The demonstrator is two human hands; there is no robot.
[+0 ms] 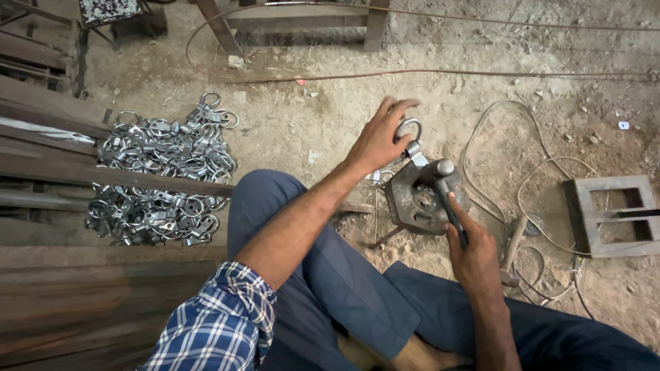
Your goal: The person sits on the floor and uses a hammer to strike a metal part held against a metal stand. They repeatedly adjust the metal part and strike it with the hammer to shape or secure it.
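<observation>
Sitting on dusty ground [309, 130], left fingers [395, 110] pinch ring [410, 128], right hand [474, 257] grips hammer [447, 192].

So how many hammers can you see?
1. The hammer is in the right hand, its head resting on the metal block beside the ring piece that the left hand holds. Others could be hidden out of view.

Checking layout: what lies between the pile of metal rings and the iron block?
In the head view, the person's blue-trousered knee and left forearm lie between the pile and the block.
</observation>
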